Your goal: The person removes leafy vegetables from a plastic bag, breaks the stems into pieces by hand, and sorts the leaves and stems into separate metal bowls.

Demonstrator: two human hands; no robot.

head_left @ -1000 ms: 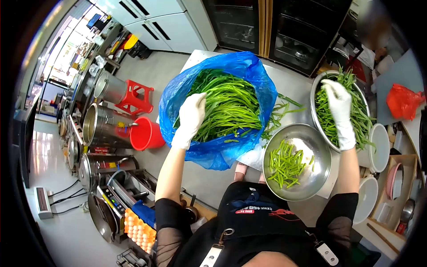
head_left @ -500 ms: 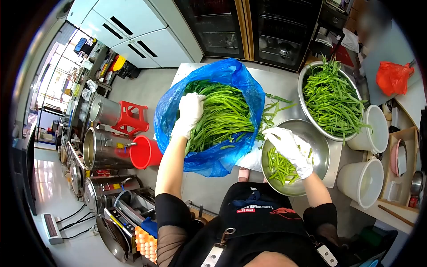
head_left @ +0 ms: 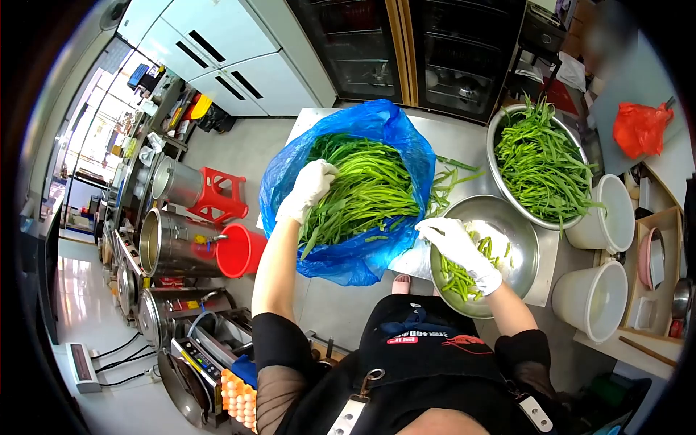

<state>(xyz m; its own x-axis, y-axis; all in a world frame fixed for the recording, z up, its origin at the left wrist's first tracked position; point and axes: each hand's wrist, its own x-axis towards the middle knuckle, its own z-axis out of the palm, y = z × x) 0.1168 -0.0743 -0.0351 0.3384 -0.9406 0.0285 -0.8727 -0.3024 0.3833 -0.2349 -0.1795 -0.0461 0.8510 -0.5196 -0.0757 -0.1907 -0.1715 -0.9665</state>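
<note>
A blue plastic bag stands gaping, filled with long green leafy stems. My left hand, in a white glove, lies over the left part of the bunch, its fingers curled onto the stems. Nearer to me on the right is a steel bowl with short cut green pieces inside. Above its left side hovers my gloved right hand, fingers bent together and tips pointing toward the bag. Whether anything is between those fingertips is not visible.
A large steel basin heaped with greens stands at the table's right. Loose stems lie between bag and basin. White buckets stand at right; a red bucket, a red stool and steel pots at left.
My right hand has shifted slightly left toward the bag, and its fingers have drawn closer together. My left hand stays on the stems. The view has shifted slightly.
</note>
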